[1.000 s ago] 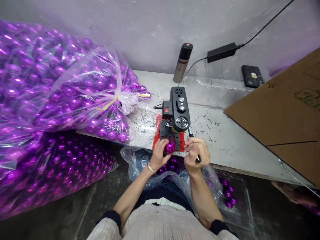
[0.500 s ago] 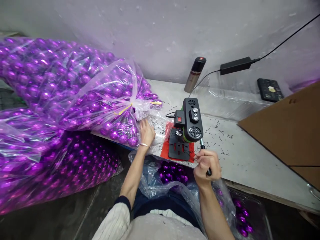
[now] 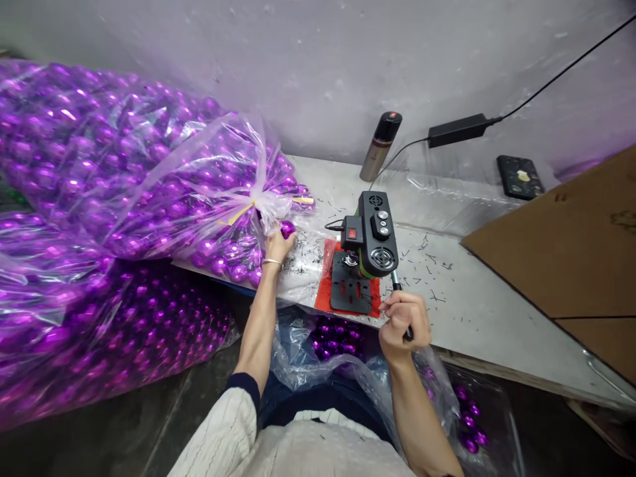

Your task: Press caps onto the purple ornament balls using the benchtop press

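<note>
Left hand: the left hand point(image 3: 276, 246) is stretched out to the left side of the table point(image 3: 467, 305), just beside the big bag point(image 3: 163, 179).
Left fingers: they seem to be curled around a purple ball point(image 3: 287, 229), but the hand is small and far off, so the grip is a little hard to see.
Purple ball: it is at the tips of the left fingers, right next to the tied neck of the big bag, above the table top.
Right hand: the right hand point(image 3: 403, 319) is a closed fist at the front edge of the table.
Right fingers: they are wrapped tight around the handle point(image 3: 396, 285).
Handle: a thin black stick that slants down from the right side of the little machine point(image 3: 373, 228).
Little machine: black, with a red switch and round buttons. It stands on a black plate point(image 3: 350, 295) that lies on a red mat point(image 3: 322, 286).
Big bag: clear plastic, full of shiny purple balls, partly resting on the table.
Open bag: an open bag point(image 3: 298, 348) on the person's lap has more purple balls in it.
Table top: many tiny dark bits point(image 3: 422, 257) lie around the machine.
Back of the table: a bottle point(image 3: 380, 137) stands near the wall, and a black power box point(image 3: 457, 130) hangs by its cord.
Right side: a sheet of cardboard point(image 3: 561, 245) lies on the table.
</note>
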Tool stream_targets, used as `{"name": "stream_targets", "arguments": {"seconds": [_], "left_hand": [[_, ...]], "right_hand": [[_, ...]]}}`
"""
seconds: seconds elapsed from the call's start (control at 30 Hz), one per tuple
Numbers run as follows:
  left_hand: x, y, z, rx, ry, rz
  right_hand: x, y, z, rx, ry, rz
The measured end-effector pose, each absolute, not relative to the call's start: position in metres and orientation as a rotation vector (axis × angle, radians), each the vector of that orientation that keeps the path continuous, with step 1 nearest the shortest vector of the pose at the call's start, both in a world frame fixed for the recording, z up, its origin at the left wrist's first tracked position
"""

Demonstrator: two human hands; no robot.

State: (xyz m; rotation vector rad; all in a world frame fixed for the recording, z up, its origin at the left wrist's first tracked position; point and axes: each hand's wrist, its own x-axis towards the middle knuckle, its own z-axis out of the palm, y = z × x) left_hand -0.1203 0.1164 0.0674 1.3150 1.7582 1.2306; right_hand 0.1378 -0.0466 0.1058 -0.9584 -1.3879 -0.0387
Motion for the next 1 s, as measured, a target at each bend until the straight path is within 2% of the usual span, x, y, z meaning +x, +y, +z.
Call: {"name": "stream_targets", "arguments": {"seconds": [0.17, 0.4, 0.5, 0.67, 1.0], "left_hand": [[-0.085, 0.063, 0.070, 0.883, 1.238, 1.268], [-0.052, 0.011, 0.061, 0.658, 0.960, 1.170], [-0.043, 0.011, 0.047, 0.599, 0.997, 1.183], [-0.031, 0.024, 0.030, 0.683, 1.383, 1.264], [-0.026, 0.050, 0.051, 0.619, 1.290, 1.194]], "right_hand": [[0.138, -0.047, 0.106, -0.986, -1.393, -0.045], [0.133, -0.041, 0.128, -0.983, -1.353, -0.057], [0.132, -0.038, 0.138, -0.986, -1.343, -0.058], [0.134, -0.038, 0.140, -0.985, -1.362, -0.053], [0.140, -0.043, 0.128, -0.986, -1.436, -0.054]]}}
